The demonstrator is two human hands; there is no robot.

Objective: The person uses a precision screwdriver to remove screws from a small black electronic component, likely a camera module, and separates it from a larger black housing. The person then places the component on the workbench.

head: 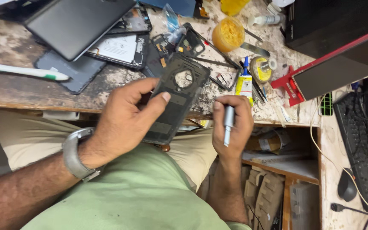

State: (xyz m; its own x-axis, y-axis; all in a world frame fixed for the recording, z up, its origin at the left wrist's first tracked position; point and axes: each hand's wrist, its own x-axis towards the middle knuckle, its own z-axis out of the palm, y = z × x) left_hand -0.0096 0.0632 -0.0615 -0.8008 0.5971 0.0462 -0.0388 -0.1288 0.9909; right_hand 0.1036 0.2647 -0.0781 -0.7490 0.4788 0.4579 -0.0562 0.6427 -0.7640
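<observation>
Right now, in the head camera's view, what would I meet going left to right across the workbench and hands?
White pen → grey wristband → left hand → dark phone frame it holds → silver tool in the right hand → yellow tape roll → red stand → black keyboard.

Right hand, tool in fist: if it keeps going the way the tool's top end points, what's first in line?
Probably the dark phone frame held in the left hand: the right hand aims its silver tool up and slightly left toward that frame's edge. Depth is unclear.
</observation>
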